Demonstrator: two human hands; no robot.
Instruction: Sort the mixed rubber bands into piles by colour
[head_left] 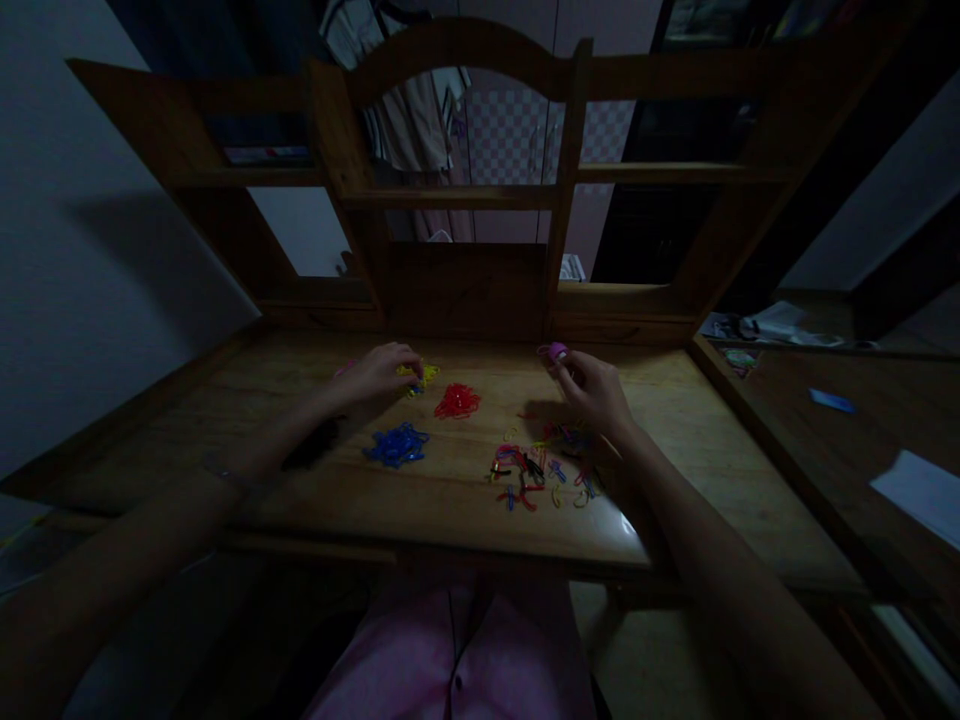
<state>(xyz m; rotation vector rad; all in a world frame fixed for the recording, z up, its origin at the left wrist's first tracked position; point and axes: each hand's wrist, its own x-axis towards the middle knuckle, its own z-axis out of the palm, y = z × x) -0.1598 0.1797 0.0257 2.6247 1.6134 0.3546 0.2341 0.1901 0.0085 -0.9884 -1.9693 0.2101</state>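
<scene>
My left hand (390, 365) reaches over the yellow pile (429, 374) of what look like paper clips, its fingers bent down and pinched. A bit of blue shows under the fingertips, but whether they grip it is unclear. My right hand (592, 385), raised at the right, pinches a small pink-purple object with a loop (556, 351). Between the hands is a red pile of clips (457, 401). Nearer to me lies a blue pile (397, 445), with a black pile (313, 445) partly behind my left forearm. Mixed coloured clips (525, 465) are scattered below my right hand.
The wooden desk (442, 510) has a shelf frame (457, 197) along its back. A side surface at the right carries a blue packet (831, 400), white paper (919, 495) and plastic bags (787, 322). A wall rises at the left. Light is dim.
</scene>
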